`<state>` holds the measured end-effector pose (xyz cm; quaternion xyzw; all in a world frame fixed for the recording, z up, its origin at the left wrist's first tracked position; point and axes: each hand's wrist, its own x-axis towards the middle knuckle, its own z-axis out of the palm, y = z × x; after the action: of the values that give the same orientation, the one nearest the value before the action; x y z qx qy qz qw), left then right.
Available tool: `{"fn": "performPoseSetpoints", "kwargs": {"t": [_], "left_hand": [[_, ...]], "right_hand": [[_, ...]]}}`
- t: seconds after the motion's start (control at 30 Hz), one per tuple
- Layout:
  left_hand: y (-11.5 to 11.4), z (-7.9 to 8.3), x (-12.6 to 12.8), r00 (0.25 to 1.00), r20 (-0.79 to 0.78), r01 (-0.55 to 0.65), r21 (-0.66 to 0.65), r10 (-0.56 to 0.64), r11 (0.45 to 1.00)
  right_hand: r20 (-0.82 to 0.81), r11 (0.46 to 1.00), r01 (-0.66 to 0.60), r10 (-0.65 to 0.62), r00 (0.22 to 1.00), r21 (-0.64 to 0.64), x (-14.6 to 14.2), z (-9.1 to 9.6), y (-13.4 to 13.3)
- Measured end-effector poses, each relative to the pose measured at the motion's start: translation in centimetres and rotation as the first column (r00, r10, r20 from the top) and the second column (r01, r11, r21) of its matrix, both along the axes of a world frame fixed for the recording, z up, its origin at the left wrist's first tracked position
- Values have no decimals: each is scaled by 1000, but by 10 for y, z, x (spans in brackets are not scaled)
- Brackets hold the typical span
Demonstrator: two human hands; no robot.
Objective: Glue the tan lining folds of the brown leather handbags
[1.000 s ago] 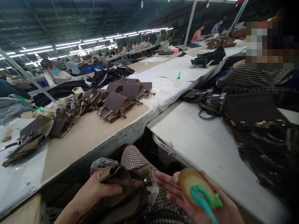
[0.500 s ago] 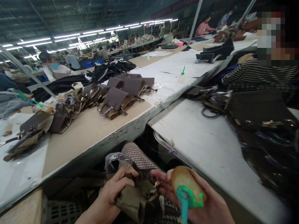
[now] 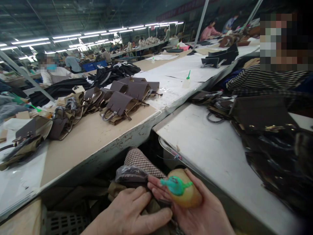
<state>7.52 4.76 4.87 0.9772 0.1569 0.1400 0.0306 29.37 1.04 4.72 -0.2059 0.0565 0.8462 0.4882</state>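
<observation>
My right hand [image 3: 200,209] is closed around a yellowish squeeze bottle [image 3: 189,199] of glue with a green nozzle cap, its nozzle pointing left. The fingers of that hand reach under the bottle toward a handbag [image 3: 116,189] in my lap. The bag has olive-brown fabric and a dark handle [image 3: 133,174] wrapped in clear plastic. Bent over the bag's fabric, my left hand [image 3: 129,210] grips it, with the thumb stretched to the right. Both hands cover much of the bag.
On the bench to the left lie several brown handbags [image 3: 119,104]. More dark bags [image 3: 264,114] are heaped on the white table [image 3: 202,140] at right. A second glue bottle [image 3: 186,82] stands further back. Below left is a plastic crate [image 3: 66,223]. A co-worker's striped sleeve [image 3: 246,76] shows at right.
The bottle has turned from nozzle toward me to nozzle pointing left, and moved left and up slightly. My left hand has shifted right over the bag, its thumb now spread out.
</observation>
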Motion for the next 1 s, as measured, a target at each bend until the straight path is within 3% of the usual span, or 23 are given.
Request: {"fn": "performPoseSetpoints", "kwargs": {"t": [0.13, 0.23, 0.4, 0.53, 0.67, 0.8, 0.87, 1.0], "left_hand": [[1, -6, 2, 997, -71, -14, 42, 17, 999], [2, -12, 0, 1000, -23, -14, 22, 14, 1000], [3, -15, -8, 988, 150, -12, -133, 32, 991], [4, -25, -23, 959, 242, -71, -295, 146, 953], [6, -29, -48, 873, 294, -181, -545, 389, 819], [12, -19, -75, 738, 241, -359, -650, 630, 670], [15, -17, -88, 685, 194, -422, -680, 702, 600], [21, -19, -110, 608, 152, -434, -758, 779, 487]], "right_hand": [[-13, 997, 63, -63, 998, -49, -18, -1, 7], [-50, 992, 102, -106, 993, -77, -28, -1, 11], [-102, 990, 92, -103, 989, -107, -32, 2, 20], [-52, 977, 195, -199, 979, -82, -9, 4, 29], [108, 924, 365, -354, 929, -110, 28, -3, 28], [204, 880, 438, -402, 893, -185, 50, -12, 20], [260, 840, 499, -444, 857, -212, 59, -15, 17], [392, 750, 648, -562, 729, -130, 89, -32, 15]]}}
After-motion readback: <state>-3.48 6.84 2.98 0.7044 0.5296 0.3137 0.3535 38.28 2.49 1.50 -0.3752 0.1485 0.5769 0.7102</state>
